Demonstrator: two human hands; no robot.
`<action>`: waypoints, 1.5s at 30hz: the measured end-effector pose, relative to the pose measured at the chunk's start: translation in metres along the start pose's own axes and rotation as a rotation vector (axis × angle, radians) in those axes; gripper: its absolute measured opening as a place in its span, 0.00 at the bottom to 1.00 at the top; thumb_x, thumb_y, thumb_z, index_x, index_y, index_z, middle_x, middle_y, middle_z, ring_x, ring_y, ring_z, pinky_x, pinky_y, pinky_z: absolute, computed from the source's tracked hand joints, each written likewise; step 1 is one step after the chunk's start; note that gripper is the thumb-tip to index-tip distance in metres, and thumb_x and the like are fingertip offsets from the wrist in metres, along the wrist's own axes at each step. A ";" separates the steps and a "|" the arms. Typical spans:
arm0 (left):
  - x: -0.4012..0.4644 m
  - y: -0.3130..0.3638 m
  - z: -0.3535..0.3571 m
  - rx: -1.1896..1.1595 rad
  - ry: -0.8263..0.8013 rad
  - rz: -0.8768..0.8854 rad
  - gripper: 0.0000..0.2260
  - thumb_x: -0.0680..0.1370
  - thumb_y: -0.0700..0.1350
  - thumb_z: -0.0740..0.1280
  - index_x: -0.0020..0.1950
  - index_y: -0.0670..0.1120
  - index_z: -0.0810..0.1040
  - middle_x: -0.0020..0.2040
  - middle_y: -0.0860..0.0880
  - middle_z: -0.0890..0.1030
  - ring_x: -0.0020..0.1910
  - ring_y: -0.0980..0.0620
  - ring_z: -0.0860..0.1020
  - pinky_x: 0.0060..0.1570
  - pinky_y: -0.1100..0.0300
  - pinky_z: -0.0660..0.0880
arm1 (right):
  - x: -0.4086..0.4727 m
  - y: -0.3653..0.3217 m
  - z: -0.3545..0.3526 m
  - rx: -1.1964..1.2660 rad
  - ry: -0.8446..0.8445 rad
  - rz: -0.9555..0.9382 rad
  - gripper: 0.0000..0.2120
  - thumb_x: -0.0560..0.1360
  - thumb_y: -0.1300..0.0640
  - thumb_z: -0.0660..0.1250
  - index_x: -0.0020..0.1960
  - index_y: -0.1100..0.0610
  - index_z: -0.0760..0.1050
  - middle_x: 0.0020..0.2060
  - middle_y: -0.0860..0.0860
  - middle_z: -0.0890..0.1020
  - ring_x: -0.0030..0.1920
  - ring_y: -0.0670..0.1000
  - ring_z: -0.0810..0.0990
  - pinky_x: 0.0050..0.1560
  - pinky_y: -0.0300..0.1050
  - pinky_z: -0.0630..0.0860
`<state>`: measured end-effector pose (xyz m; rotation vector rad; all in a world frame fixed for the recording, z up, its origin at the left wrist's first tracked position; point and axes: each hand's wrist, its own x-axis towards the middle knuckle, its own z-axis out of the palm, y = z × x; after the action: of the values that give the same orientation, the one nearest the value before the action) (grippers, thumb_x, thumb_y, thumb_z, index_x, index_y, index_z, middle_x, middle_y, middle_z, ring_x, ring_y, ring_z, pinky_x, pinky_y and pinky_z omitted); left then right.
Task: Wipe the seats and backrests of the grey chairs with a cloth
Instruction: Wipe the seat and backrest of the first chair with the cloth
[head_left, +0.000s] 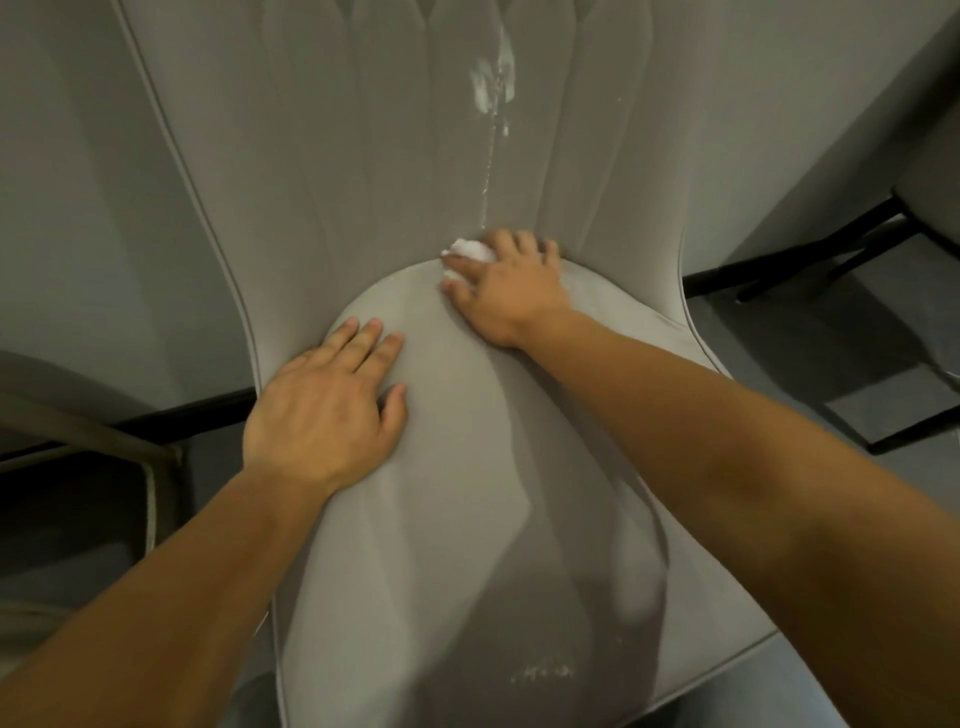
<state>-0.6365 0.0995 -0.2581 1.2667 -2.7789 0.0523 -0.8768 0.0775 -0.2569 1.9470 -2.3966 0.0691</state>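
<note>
A pale wall (67, 208) fills the left of the frame, meeting a dark floor (72, 519) along a black skirting strip (208, 408); the rounded edge of a second chair (62, 410), with a thin frame piece below it, juts in at the lower left. At centre stands the grey chair (415, 519), its padded seat running toward the camera and its channelled backrest (363, 130) rising behind. The left hand (324, 415) lies flat, palm down, on the left side of the seat, fingers spread and closing on nothing. White streaks (491, 85) mark the upper backrest, with a thin trail of specks running down to the crease where seat meets back. There the right hand (506, 291) presses a crumpled white cloth (470, 252) into the join, its grip clamped over the wad (most of the cloth is hidden beneath the fingers). A few pale flecks (545, 673) show near the front edge of the seat, though the shadow cast there makes it hard to tell whether they are residue or glare. To the right, another light wall panel (779, 130) slopes away, with black chair legs (810, 239) standing on the grey floor beside a dark mat-like patch (893, 415) at the frame's edge.
</note>
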 end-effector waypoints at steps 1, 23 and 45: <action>0.000 0.000 0.000 -0.004 -0.003 0.001 0.27 0.78 0.58 0.49 0.75 0.50 0.65 0.75 0.49 0.65 0.74 0.52 0.61 0.67 0.52 0.64 | 0.000 0.010 -0.001 -0.011 -0.013 0.050 0.25 0.79 0.34 0.46 0.74 0.36 0.66 0.69 0.53 0.70 0.69 0.59 0.64 0.71 0.63 0.55; -0.002 0.001 -0.002 -0.033 0.011 -0.003 0.26 0.78 0.55 0.50 0.74 0.49 0.66 0.74 0.49 0.66 0.74 0.52 0.62 0.67 0.52 0.65 | -0.005 -0.052 -0.004 0.419 0.008 -0.193 0.17 0.81 0.51 0.61 0.67 0.55 0.71 0.65 0.56 0.72 0.59 0.60 0.76 0.54 0.50 0.70; -0.002 0.001 0.001 -0.038 0.022 0.000 0.26 0.77 0.54 0.51 0.74 0.49 0.68 0.73 0.48 0.67 0.73 0.51 0.64 0.67 0.51 0.66 | -0.009 -0.049 0.003 0.260 0.008 -0.028 0.26 0.80 0.41 0.57 0.73 0.53 0.69 0.72 0.53 0.71 0.74 0.61 0.64 0.75 0.57 0.57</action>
<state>-0.6363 0.1015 -0.2592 1.2492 -2.7475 0.0128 -0.8267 0.0759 -0.2607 2.0767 -2.4615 0.4055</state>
